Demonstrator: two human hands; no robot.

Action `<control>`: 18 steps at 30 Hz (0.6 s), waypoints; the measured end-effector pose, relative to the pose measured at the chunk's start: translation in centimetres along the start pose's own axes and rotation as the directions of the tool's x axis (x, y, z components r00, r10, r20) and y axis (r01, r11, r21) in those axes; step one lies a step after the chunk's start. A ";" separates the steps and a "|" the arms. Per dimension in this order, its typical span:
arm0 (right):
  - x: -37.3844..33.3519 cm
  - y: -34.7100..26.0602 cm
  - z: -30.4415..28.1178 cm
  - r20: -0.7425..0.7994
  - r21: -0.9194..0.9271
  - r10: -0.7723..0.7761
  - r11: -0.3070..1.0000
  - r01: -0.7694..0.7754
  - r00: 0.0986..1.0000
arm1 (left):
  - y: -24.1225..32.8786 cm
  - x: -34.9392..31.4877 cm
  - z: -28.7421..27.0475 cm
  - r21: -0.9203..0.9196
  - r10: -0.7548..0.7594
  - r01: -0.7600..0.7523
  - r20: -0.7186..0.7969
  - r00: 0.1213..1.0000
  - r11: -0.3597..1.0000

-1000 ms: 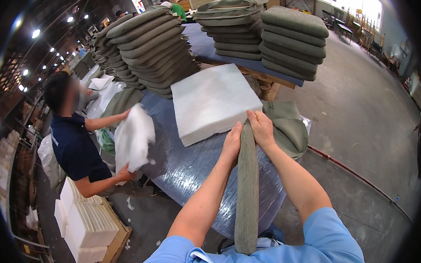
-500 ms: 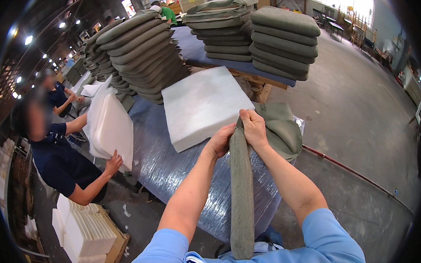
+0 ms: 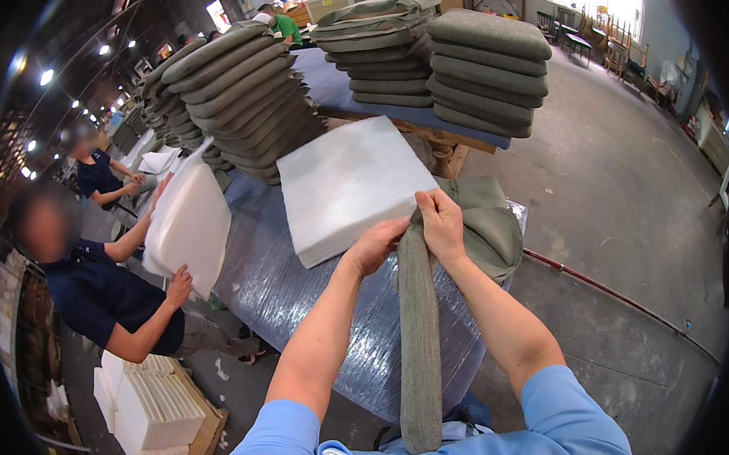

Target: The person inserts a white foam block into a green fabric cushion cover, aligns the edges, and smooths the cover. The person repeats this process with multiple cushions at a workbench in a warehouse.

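A grey-green cushion [image 3: 420,344] stands on edge in front of me, its narrow side facing up, reaching from my body toward the table. Both of my hands pinch the fabric at its far end. My left hand [image 3: 380,243] grips the left side, fingers closed. Close beside it, my right hand [image 3: 439,224] is closed on the corner, thumb on top. What lies between the fingertips is hidden. Just beyond my hands is a white padding block [image 3: 354,182]. Right of them, a grey-green fabric cover [image 3: 482,224] lies on the table's corner.
The table [image 3: 296,298] has a shiny plastic covering. Stacked grey-green cushions [image 3: 240,100] rise at the far left; more cushions [image 3: 489,70] stand on a second table. At left, a co-worker [image 3: 109,289] holds a white foam pad [image 3: 189,228]. White foam sheets [image 3: 157,401] sit on the floor.
My hands keep nearly the same grip on the cushion. The co-worker at left has leaned back slightly, shifting a hand up along the foam pad's side. The view has moved a little.
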State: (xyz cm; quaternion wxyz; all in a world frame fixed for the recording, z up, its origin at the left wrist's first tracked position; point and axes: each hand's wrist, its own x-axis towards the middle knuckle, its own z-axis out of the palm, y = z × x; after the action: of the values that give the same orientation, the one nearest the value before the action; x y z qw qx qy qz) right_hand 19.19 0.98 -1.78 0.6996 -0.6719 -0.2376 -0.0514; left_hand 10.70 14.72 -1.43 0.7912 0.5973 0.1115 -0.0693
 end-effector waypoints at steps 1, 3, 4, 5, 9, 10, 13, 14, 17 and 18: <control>0.3 0.2 -0.4 0.007 -0.033 0.008 0.999 -0.008 1.000 | 0.1 0.1 0.5 -0.026 0.008 -0.007 0.046 0.999 1.000; 0.8 0.0 0.0 0.047 -0.049 0.060 0.997 -0.058 0.997 | -0.2 0.1 0.1 -0.068 0.036 -0.029 0.109 0.993 0.997; 1.0 -0.1 0.1 0.069 -0.049 0.106 0.994 -0.103 0.992 | -0.3 0.1 -0.1 -0.082 0.054 -0.045 0.111 0.992 0.996; 1.2 -0.3 0.3 0.093 -0.050 0.153 0.988 -0.149 0.984 | -0.5 0.2 -0.5 -0.098 0.072 -0.061 0.110 0.991 0.993; 1.7 -0.7 0.7 0.068 0.065 0.256 0.963 -0.260 0.964 | -1.1 0.8 -1.0 -0.207 0.266 -0.282 -0.102 0.958 0.937; 1.7 -0.7 0.9 0.047 0.091 0.265 0.959 -0.268 0.963 | -1.2 1.1 -0.7 -0.154 0.278 -0.312 -0.208 0.938 0.937; 1.6 -0.8 0.9 0.010 0.098 0.283 0.954 -0.282 0.959 | -1.7 2.1 1.2 0.130 0.338 -0.312 -0.417 0.844 0.941; 1.5 -1.3 1.2 0.011 0.098 0.289 0.952 -0.288 0.957 | -1.9 2.2 1.6 0.076 0.318 -0.314 -0.401 0.859 0.946; 0.6 -2.9 2.8 0.116 0.318 0.384 0.859 -0.401 0.916 | -1.9 2.0 1.1 0.014 0.293 -0.305 -0.325 0.899 0.952; 0.8 -1.8 1.8 0.081 0.317 0.383 0.865 -0.388 0.920 | -1.4 2.3 2.7 0.032 0.281 -0.284 -0.297 0.913 0.958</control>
State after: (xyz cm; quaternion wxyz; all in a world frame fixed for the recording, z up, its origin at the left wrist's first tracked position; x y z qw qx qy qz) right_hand 18.67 2.68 0.18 0.7954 -0.5808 -0.1092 0.1345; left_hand 12.87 11.83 -2.67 0.7703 0.6060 0.1428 0.1374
